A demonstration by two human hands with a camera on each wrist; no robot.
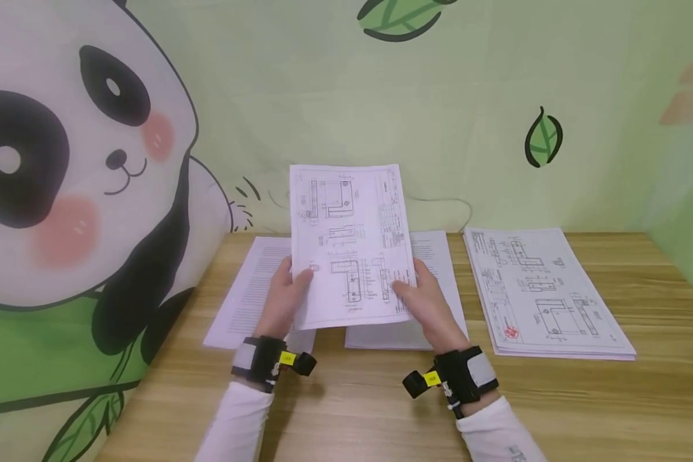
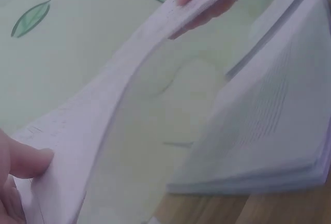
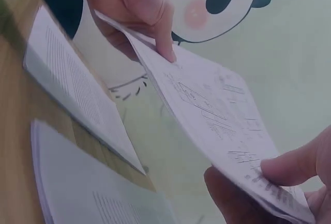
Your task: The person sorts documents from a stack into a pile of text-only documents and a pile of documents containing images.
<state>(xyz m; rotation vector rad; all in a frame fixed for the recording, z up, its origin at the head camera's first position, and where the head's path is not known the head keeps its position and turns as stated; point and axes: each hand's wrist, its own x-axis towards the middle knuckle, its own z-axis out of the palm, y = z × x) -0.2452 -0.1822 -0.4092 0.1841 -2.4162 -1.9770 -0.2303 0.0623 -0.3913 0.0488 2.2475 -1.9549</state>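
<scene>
Both hands hold a stack of paper sheets (image 1: 349,244) up above the table, its top sheet printed with technical drawings. My left hand (image 1: 283,296) grips the left edge, thumb on top and fingers behind. On the opposite edge my right hand (image 1: 433,305) grips in the same way. The right wrist view shows the stack (image 3: 201,110) edge-on as several sheets thick, and in the left wrist view the paper (image 2: 111,89) bends slightly between the hands. Behind and below it lie two piles of text pages, a left pile (image 1: 237,308) and a middle pile (image 1: 439,256), both partly hidden.
To the right on the wooden table (image 1: 369,410) lies another stack of drawing sheets (image 1: 548,295) with a red mark near its lower left corner. A printed backdrop (image 1: 335,102) with a panda and leaves stands behind the table. A thin cord (image 1: 444,200) shows against it.
</scene>
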